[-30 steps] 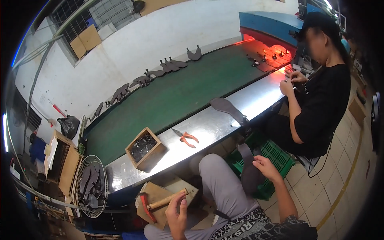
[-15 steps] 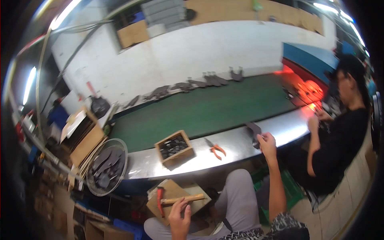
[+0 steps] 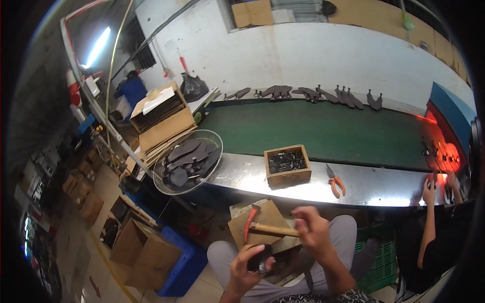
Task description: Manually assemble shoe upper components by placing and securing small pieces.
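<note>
Base: Changes logged?

Me: Item one, right hand (image 3: 314,232): back from the tabletop (image 3: 384,189), now beside the handle of the hammer (image 3: 270,229); fingers curled, and I cannot tell whether they touch it. Item two, left hand (image 3: 246,267): closed on a dark piece (image 3: 260,257), partly hidden, on the near side of the hammer.

Base: Meaning for the work?

Me: I judge the piece has passed to the left hand; I cannot confirm it is the one the right hand reached for. Hammer: lying on the brown board (image 3: 273,214).
</note>
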Demonstrator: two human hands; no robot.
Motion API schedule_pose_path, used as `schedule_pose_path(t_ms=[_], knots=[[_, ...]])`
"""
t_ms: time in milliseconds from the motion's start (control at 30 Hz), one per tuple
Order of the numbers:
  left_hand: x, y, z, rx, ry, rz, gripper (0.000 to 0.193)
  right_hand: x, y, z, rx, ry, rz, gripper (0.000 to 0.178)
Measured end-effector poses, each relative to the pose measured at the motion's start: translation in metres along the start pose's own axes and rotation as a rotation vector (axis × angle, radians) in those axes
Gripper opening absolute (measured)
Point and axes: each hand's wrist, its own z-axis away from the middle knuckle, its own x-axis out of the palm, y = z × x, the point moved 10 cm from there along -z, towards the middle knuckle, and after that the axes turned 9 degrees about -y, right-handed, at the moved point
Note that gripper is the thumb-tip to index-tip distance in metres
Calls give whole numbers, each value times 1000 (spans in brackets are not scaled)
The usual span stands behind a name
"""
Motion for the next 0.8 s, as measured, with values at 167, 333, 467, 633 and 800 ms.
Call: schedule_pose_path(t_ms=[167,333,467,633,800], knots=[[-37,-20,20,-148,254,-85,34,117,102,27,-55,-503,757,48],[-39,-19,1,-96,443,1,42,93,117,20,33,-585,681,41],[-12,-91,-28,-204,292,-12,39,34,116,6,124,-291,258,28],[9,-224,-24,-608,64,-387,64,-60,73,24,75,-73,147,19],[16,-186,-114,-259,47,-528,42,-88,112,66,156,-83,261,20]])
